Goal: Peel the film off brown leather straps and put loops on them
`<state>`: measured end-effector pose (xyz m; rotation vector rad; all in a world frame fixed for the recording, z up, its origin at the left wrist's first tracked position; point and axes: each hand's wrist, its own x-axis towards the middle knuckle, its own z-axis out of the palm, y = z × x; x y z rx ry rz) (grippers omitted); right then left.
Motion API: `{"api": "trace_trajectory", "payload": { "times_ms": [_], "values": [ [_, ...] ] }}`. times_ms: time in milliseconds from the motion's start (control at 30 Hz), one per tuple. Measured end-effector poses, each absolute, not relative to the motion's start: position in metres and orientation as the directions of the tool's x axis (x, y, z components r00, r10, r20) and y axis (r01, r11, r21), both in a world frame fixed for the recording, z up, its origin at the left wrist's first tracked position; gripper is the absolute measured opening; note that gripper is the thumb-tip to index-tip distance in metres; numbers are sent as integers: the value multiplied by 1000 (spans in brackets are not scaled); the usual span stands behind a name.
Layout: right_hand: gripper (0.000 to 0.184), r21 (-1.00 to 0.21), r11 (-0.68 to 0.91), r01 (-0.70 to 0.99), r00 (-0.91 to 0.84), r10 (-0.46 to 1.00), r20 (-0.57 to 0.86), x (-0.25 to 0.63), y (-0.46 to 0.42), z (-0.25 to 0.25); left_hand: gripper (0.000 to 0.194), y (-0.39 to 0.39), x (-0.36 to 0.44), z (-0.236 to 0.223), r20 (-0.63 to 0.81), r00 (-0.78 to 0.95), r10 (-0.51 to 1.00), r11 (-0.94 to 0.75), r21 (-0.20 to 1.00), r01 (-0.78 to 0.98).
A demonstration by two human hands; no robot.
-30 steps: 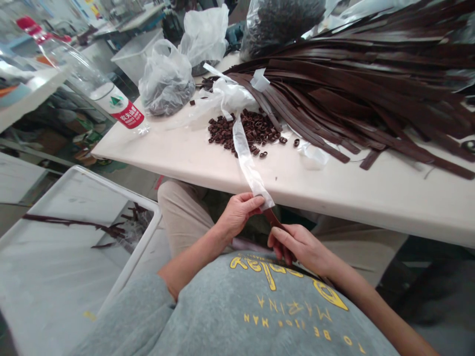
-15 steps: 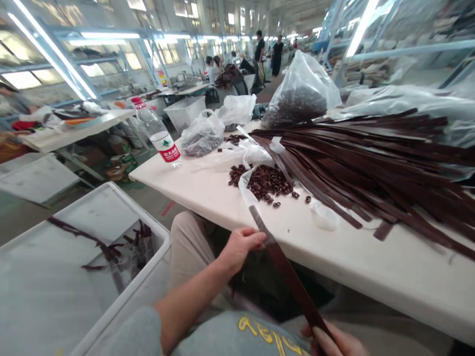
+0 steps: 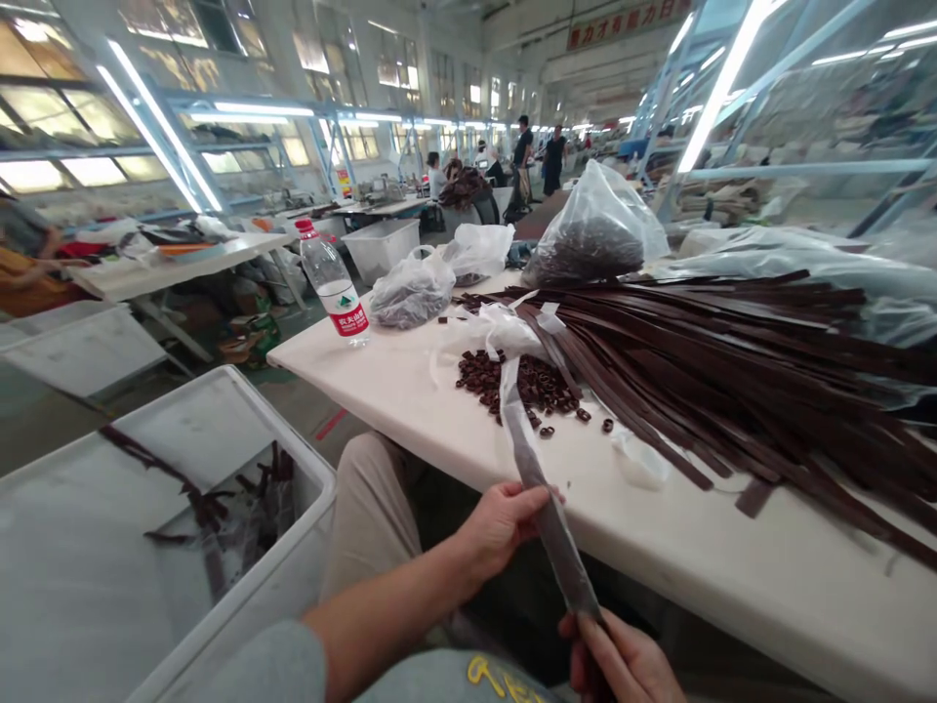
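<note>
A dark brown strap (image 3: pixel 560 552) in a thin clear plastic sleeve (image 3: pixel 516 415) stretches between my hands, in front of the table edge. My left hand (image 3: pixel 505 527) pinches the sleeved strap partway along, thumb on top. Lower down, my right hand (image 3: pixel 619 654) is closed round the strap near the bottom of the picture. Beyond my left hand the whitish, emptier end of the sleeve reaches over a pile of small brown loops (image 3: pixel 542 386). To the right lies a wide bundle of brown straps (image 3: pixel 732 351).
On the white table (image 3: pixel 454 439) stand a water bottle (image 3: pixel 337 293), small plastic bags (image 3: pixel 414 288) and a large clear bag (image 3: pixel 596 229). A white bin (image 3: pixel 307 459) with sleeved straps is at my left. Several people are in the background.
The clear sleeve now covers the strap down to my right hand, where brown strap lay bare before. My right hand has moved slightly up and left. The view has tilted up.
</note>
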<state>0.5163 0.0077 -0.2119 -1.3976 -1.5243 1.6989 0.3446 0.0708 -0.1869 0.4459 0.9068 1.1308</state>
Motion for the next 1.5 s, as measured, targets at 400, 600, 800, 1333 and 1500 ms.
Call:
{"api": "trace_trajectory", "payload": {
  "times_ms": [400,600,800,1333,1500],
  "values": [
    [56,-942,-105,318,-357,907,-222,513,23,-204,49,86,335,-170,-257,61,965,242,770,-590],
    [51,-942,46,332,-352,933,-79,510,31,-202,43,55,348,-183,-287,264,921,376,833,-405],
    [45,-933,43,358,-362,927,-96,513,23,-203,40,84,327,-164,-159,-37,987,103,783,-613],
    [42,-906,141,398,-424,904,-45,511,27,-224,43,73,325,-174,-249,55,967,235,783,-576],
    [43,-868,236,438,-447,894,18,511,30,-217,44,41,336,-187,-256,174,951,309,825,-473]
  ]
}}
